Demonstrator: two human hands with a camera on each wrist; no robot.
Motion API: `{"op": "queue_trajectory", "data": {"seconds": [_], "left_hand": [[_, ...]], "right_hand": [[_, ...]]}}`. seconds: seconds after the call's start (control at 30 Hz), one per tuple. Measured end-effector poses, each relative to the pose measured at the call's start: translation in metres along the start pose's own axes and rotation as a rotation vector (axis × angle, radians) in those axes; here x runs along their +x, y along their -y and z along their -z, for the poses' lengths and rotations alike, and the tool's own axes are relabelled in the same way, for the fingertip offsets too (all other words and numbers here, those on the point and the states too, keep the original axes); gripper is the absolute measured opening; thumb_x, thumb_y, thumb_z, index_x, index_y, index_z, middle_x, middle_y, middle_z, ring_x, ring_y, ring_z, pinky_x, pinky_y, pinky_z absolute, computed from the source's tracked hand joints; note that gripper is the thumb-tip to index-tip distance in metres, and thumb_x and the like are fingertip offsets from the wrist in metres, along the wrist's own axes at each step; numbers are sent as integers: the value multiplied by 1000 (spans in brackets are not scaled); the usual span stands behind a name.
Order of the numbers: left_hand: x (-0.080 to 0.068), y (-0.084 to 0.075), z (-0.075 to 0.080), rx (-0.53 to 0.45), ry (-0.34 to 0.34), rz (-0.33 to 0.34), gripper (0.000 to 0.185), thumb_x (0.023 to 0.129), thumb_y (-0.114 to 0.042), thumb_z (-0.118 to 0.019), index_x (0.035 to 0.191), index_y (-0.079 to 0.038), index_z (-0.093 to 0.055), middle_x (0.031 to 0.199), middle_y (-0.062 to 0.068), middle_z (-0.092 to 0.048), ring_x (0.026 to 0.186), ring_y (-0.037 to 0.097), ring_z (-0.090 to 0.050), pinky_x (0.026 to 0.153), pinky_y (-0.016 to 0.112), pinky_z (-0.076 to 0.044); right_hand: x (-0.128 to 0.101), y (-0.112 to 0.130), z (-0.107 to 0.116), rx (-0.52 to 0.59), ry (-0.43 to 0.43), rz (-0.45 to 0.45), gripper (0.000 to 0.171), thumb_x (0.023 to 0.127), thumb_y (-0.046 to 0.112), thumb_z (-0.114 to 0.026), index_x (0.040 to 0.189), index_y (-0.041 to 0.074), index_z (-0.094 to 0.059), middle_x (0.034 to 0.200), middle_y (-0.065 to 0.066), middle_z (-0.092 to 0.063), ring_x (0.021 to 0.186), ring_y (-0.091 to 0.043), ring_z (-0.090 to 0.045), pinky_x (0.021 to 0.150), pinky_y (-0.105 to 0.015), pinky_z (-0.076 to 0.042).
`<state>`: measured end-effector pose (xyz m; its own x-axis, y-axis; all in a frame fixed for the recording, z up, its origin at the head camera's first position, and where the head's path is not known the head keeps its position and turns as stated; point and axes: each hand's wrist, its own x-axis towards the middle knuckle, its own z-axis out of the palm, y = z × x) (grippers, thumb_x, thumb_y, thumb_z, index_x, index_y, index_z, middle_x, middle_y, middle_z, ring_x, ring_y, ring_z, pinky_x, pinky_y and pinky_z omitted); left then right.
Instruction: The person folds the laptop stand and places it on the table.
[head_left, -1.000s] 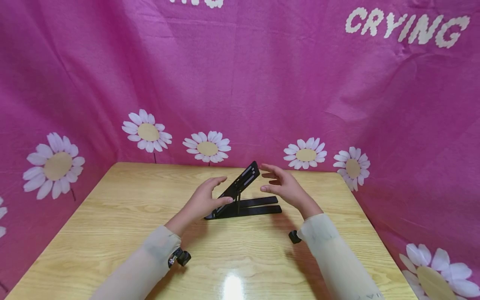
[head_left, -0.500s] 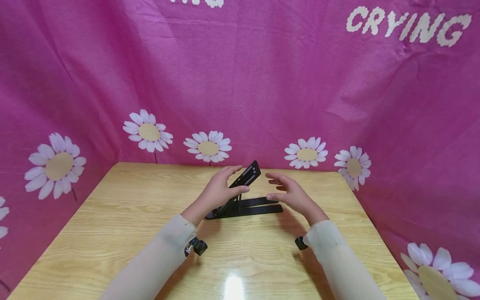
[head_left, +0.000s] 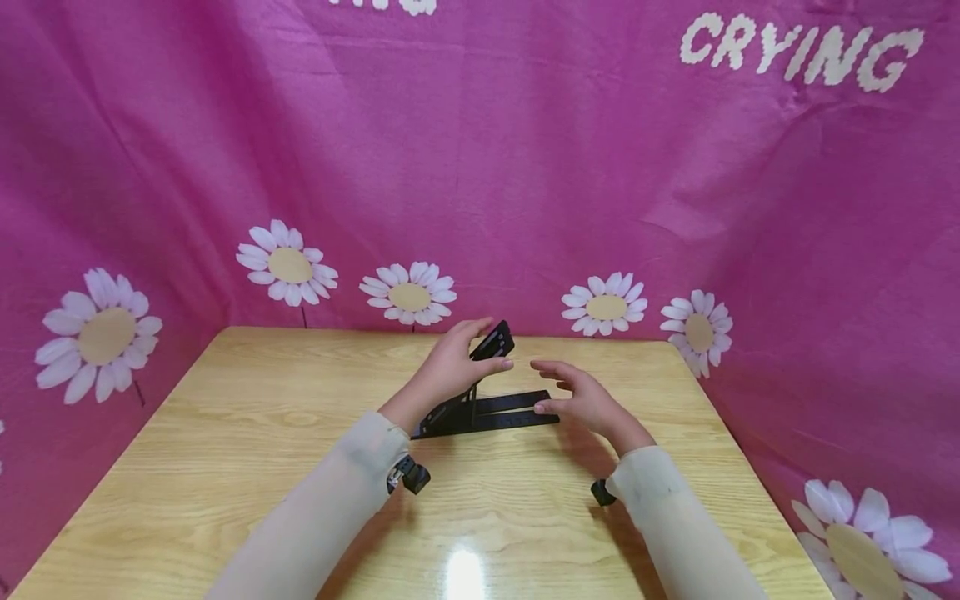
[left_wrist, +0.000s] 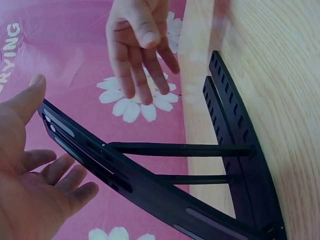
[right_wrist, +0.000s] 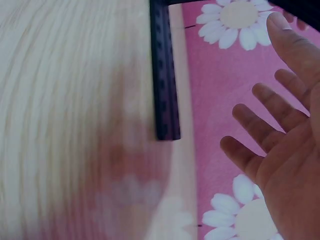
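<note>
A black folding laptop stand (head_left: 517, 420) rests on the table with its base bars flat and its slotted support raised at a slant. My left hand (head_left: 446, 367) is at the raised support, covering part of it in the head view. In the left wrist view, the thumb and spread fingers of that hand (left_wrist: 30, 175) lie about the support's upper end (left_wrist: 60, 131), without curling round it. To the right, my right hand (head_left: 592, 404) hovers over the ends of the base bars, fingers spread and holding nothing. The right wrist view shows its palm (right_wrist: 295, 165) beside a notched base bar (right_wrist: 165, 85).
The stand is on a light wooden table (head_left: 225, 467). A pink cloth (head_left: 525, 167) printed with white daisies and lettering surrounds the table at the back and sides. Small black cameras (head_left: 414, 477) are worn at both wrists.
My left hand has moved right and up along the raised support. My right hand has dropped lower, toward the base bars' ends. The stand keeps its shape and place.
</note>
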<state>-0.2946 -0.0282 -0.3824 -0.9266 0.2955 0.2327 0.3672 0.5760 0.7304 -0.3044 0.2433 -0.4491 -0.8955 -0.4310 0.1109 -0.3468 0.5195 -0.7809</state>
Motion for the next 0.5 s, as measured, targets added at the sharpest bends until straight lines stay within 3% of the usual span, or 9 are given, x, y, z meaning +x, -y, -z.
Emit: {"op": "queue_trajectory", "data": {"seconds": [0.3,0.5], "left_hand": [[6,0,-5,-41,7,5,80,88,-46,-80,155,-17,-47,150,10,-52,124,27,-57,102,46,-52],[9,-2,-6,-75,8,0,75,90,-43,-79,153,-16,-49,147,10,-54,128,30,-58,101,45,-55]], "right_hand": [[-1,-19,2,3,63,-112,72,88,17,-82,152,21,-50,159,-7,-45,150,-38,-32,120,-64,-25],[-1,-34,5,73,127,-199,79,88,14,-82,156,20,-44,166,-4,-34,156,-35,-19,122,-64,-18]]}}
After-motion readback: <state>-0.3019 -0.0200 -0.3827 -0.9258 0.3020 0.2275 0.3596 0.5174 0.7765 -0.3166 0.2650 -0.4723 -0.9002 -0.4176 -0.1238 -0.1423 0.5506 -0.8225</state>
